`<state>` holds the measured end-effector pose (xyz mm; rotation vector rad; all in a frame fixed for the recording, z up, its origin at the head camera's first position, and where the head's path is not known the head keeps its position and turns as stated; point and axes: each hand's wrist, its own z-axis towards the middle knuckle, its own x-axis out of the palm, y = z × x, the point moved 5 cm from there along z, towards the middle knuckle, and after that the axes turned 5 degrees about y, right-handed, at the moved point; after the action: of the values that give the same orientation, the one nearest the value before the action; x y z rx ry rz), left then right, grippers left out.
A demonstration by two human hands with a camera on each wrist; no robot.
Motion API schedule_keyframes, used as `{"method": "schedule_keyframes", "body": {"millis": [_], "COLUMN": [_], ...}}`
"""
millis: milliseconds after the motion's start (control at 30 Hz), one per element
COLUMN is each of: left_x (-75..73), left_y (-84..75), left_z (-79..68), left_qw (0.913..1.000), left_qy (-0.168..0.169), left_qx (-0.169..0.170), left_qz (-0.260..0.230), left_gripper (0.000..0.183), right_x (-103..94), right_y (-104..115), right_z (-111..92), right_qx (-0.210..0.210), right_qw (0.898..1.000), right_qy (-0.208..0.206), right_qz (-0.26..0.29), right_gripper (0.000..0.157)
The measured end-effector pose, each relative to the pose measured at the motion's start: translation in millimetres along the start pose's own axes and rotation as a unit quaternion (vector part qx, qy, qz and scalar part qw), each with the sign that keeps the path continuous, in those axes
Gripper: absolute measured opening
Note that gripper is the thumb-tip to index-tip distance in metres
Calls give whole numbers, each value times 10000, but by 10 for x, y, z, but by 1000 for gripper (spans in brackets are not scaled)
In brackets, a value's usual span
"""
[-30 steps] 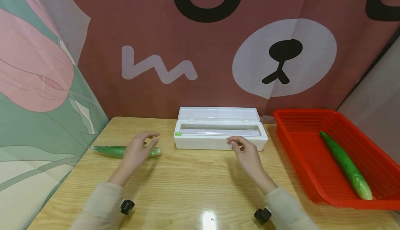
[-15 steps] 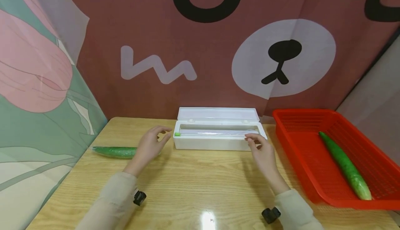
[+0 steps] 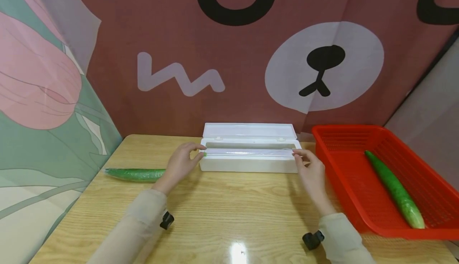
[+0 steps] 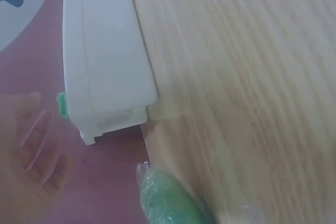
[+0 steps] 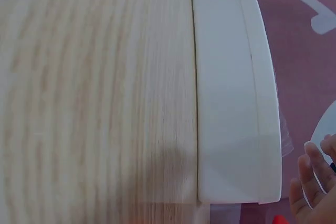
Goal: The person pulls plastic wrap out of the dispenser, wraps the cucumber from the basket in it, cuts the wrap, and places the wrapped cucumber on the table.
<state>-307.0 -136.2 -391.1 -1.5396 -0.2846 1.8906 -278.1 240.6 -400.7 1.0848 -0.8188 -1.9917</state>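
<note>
A white cling film dispenser box (image 3: 251, 164) sits at the back of the table with its lid (image 3: 249, 130) raised. Inside lies a roll of cling film (image 3: 247, 152). My left hand (image 3: 181, 164) hovers at the box's left end, fingers loosely bent beside the green slider (image 4: 62, 105). At the opposite end is my right hand (image 3: 311, 172), its fingertips over the front rim near the film's right end. In the right wrist view, a loose bit of film (image 5: 285, 135) sticks out past the box edge. A film-wrapped cucumber (image 3: 134, 174) lies left, partly hidden behind my left hand.
To the right stands a red plastic basket (image 3: 344, 200) holding one unwrapped cucumber (image 3: 396, 190). Behind the wooden table (image 3: 222, 216) hangs a printed cloth (image 3: 236, 57) with a cartoon bear face.
Both hands have moved right: the left from above the wrapped cucumber to the box's left end, the right along the box front to its right end. Box, basket and cucumbers stay put.
</note>
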Motion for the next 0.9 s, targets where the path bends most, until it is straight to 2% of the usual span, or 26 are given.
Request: {"method": "schedule_keyframes", "body": {"millis": [333,533,900], "left_x": [140,186,239], "left_y": [-48,-59,-44], "left_z": [66,107,156], "left_qw": [9994,9991,9983], "left_qy": [340,349,381], "left_qx": [-32,-199,-279], "left_qz": [28,121,331], "left_gripper": [22,22,22], "right_x": [36,82,143], "right_y": [-153,-164,-242], "right_z": [120,183,310], "right_qx": [174,264,0], "right_qw": [9996,9989,9974], "right_qy": [-86,-30,40], "right_qz": [-227,-385,-719], "right_gripper": [13,15,14]}}
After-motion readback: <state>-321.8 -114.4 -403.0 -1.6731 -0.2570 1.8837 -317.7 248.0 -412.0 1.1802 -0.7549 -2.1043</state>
